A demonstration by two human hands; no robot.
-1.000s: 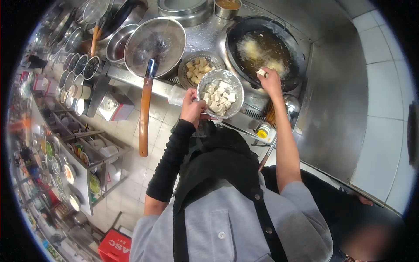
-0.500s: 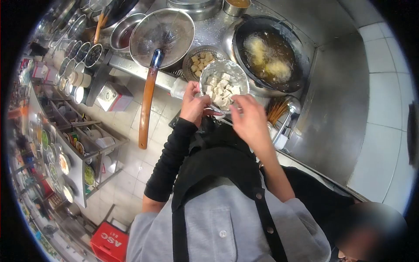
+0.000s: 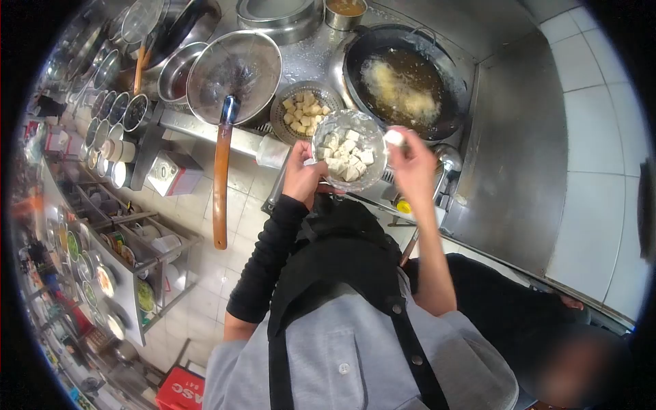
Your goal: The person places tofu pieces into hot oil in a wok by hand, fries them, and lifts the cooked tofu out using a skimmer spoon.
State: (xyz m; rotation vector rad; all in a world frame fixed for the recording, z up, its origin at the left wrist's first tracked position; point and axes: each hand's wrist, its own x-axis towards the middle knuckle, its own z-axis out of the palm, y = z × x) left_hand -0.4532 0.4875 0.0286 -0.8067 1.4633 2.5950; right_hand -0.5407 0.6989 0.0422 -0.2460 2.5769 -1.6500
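Note:
My left hand [image 3: 303,175] grips the left rim of a metal bowl [image 3: 349,119], which is tilted and has white smears on its wall. White, powder-coated tofu cubes [image 3: 351,157] lie in it. To the right of the bowl, my right hand [image 3: 415,167], slightly blurred, pinches one white tofu cube [image 3: 394,137] between its fingertips. Just beyond that hand sits a black wok [image 3: 454,82] of dark oil, where pale yellow pieces [image 3: 402,92] bubble. Behind the bowl, a perforated strainer [image 3: 278,121] holds tan cubes [image 3: 305,113].
A wide strainer [image 3: 205,75] rests on the counter, its wooden handle [image 3: 221,184] jutting over the floor. Metal pans [image 3: 277,10] and a small pot [image 3: 345,15] stand at the back. A ladle [image 3: 447,158] is right of my hand. Another person in black [image 3: 492,301] is close on my right.
My right hand has come out of the bowl and moved right, toward the wok, with a tofu cube in its fingers. The left hand still holds the bowl. The camera view has shifted slightly.

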